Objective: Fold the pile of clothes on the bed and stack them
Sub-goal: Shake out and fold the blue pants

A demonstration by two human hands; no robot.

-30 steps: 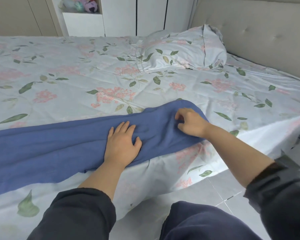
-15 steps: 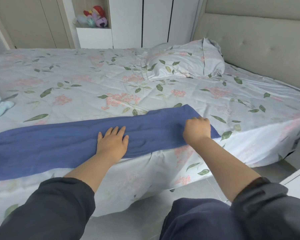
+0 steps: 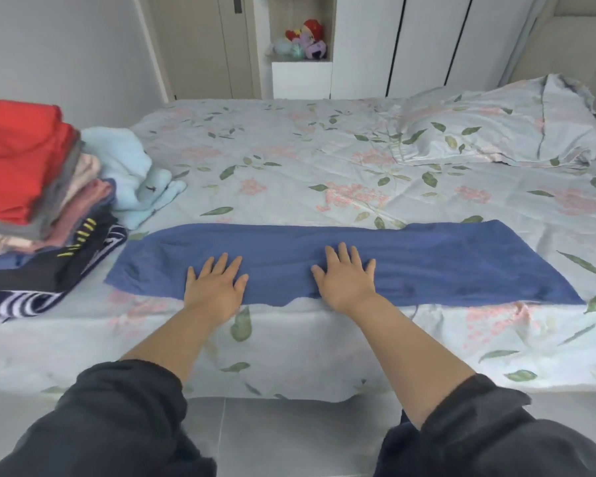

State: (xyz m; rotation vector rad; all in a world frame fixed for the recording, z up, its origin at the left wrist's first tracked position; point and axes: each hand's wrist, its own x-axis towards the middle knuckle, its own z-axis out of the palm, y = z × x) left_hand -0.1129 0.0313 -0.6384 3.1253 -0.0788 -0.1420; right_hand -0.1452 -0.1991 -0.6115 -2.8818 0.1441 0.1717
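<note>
A blue garment [image 3: 444, 263] lies folded into a long flat strip along the near edge of the bed [image 3: 289, 160]. My left hand [image 3: 215, 287] presses flat on its left half with straight, spread fingers. On the strip's middle my right hand [image 3: 346, 278] lies flat in the same way. At the far left stands a stack of folded clothes [image 3: 31, 187] with a red piece on top and dark striped pieces at the bottom. A light blue garment [image 3: 131, 173] lies crumpled beside that stack.
A pillow [image 3: 503, 125] in the same floral cover lies at the back right by the headboard. White wardrobes and a niche with plush toys [image 3: 305, 41] stand behind the bed. Grey tiled floor [image 3: 283, 438] shows below the bed edge.
My right hand let go of the garment's right end and moved left onto its middle, now flat. The view swung left, bringing the folded stack into sight. The strip lies smoother.
</note>
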